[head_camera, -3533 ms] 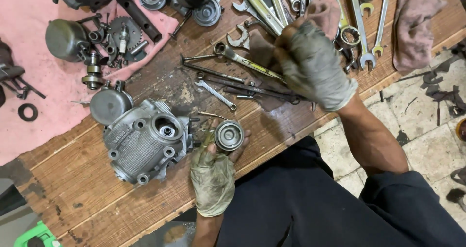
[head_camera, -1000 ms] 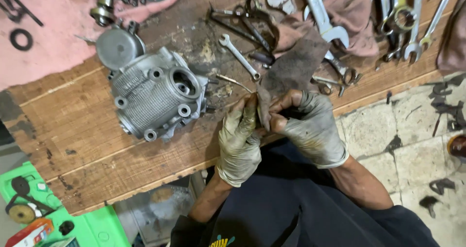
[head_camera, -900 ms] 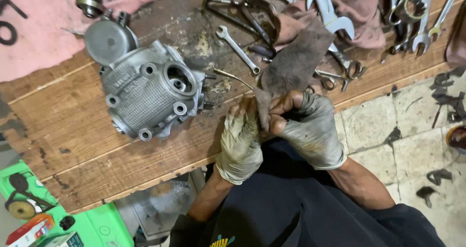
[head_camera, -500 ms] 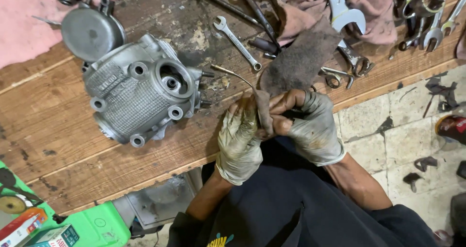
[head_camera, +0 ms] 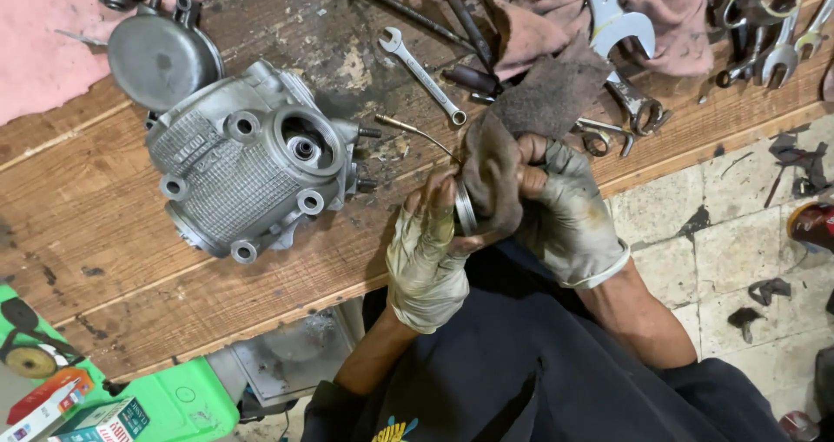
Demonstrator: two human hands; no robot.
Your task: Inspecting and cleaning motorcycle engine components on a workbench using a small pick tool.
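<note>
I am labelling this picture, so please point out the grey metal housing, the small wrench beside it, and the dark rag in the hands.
Grey metal housing (head_camera: 248,168): head view, on its ribbed face.
Small wrench (head_camera: 423,75): head view, middle of its shaft.
Dark rag (head_camera: 547,94): head view, on its upper flap.

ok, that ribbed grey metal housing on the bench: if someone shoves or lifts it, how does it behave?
The metal housing is probably heavy for its size: it looks like a thick, rigid casting. It likely slides rather than rolls, lying broad on the wooden bench. Its grimy look hints at a slippery grip.
</note>
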